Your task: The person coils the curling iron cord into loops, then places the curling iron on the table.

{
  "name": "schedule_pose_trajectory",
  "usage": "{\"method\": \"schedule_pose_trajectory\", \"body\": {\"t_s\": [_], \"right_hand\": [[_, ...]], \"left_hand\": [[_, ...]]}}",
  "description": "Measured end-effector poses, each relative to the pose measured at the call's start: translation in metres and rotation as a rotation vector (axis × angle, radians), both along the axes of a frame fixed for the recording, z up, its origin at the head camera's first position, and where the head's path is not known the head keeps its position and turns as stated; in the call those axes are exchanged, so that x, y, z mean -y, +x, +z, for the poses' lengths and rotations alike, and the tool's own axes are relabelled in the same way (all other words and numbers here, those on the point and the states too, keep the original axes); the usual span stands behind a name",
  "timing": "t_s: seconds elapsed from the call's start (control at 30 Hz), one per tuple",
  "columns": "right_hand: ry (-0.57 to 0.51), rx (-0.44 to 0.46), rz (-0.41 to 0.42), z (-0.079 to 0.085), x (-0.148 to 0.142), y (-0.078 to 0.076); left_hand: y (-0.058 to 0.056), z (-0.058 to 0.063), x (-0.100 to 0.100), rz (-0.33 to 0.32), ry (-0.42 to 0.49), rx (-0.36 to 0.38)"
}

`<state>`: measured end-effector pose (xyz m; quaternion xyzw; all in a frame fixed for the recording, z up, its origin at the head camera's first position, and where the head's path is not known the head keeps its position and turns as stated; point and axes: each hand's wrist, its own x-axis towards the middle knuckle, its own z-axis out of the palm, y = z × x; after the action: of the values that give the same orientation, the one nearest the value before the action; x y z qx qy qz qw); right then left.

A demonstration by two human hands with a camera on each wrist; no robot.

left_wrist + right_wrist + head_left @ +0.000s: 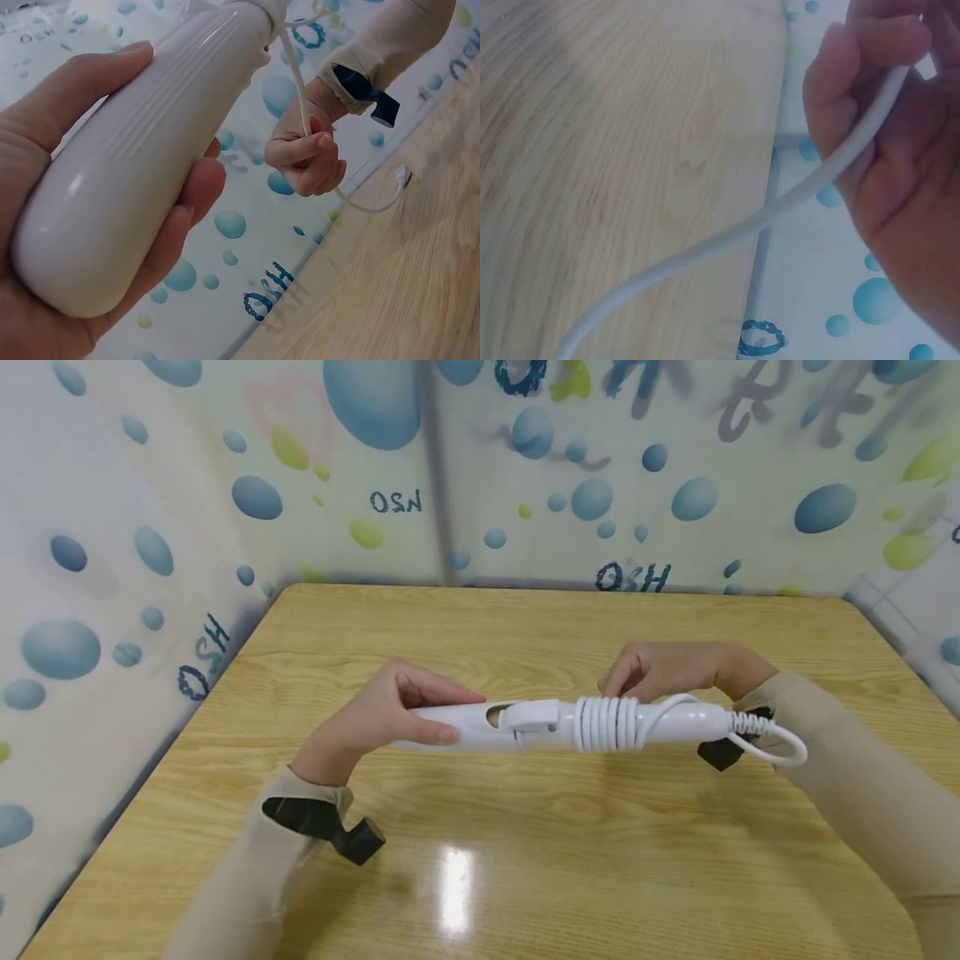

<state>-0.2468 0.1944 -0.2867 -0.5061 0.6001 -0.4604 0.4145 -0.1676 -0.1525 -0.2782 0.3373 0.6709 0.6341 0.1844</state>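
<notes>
My left hand (378,714) grips one end of a long white hair iron (487,731), held level above the table. Its rounded, ridged end lies in the palm in the left wrist view, thumb on one side and fingers curled round the other. White cord (609,724) is wound in several turns about the iron's right half. Behind that half is my right hand (663,668), its curled fingers pinching the cord (761,217), as the right wrist view shows. Below that hand, the cord's free tail ends in a plug (403,176).
The wooden table (525,827) spreads beneath both hands. Walls with a bubble pattern (592,499) stand at its back and left side. Each sleeve carries a black wrist camera, the left one (360,841) hanging low over the table.
</notes>
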Motion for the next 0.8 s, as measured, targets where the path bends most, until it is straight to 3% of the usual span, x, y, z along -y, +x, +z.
{"method": "schedule_pose_trajectory", "body": {"t_s": [0.03, 0.23, 0.47, 0.67, 0.8], "right_hand": [[0.063, 0.026, -0.031, 0.001, 0.002, -0.001], [0.069, -0.068, 0.015, 0.009, 0.006, -0.008], [0.135, -0.084, 0.034, 0.020, 0.008, -0.014], [0.180, -0.171, -0.069, 0.026, 0.005, -0.015], [0.192, -0.257, -0.219, 0.030, 0.008, -0.014]], "left_hand": [[-0.001, -0.001, 0.000, -0.027, 0.001, -0.015], [-0.005, -0.007, 0.003, -0.187, 0.026, -0.079], [-0.004, -0.008, 0.003, -0.223, -0.019, -0.047], [-0.004, -0.008, 0.002, -0.245, -0.039, -0.049], [-0.004, -0.009, 0.001, -0.248, -0.060, -0.042]]}}
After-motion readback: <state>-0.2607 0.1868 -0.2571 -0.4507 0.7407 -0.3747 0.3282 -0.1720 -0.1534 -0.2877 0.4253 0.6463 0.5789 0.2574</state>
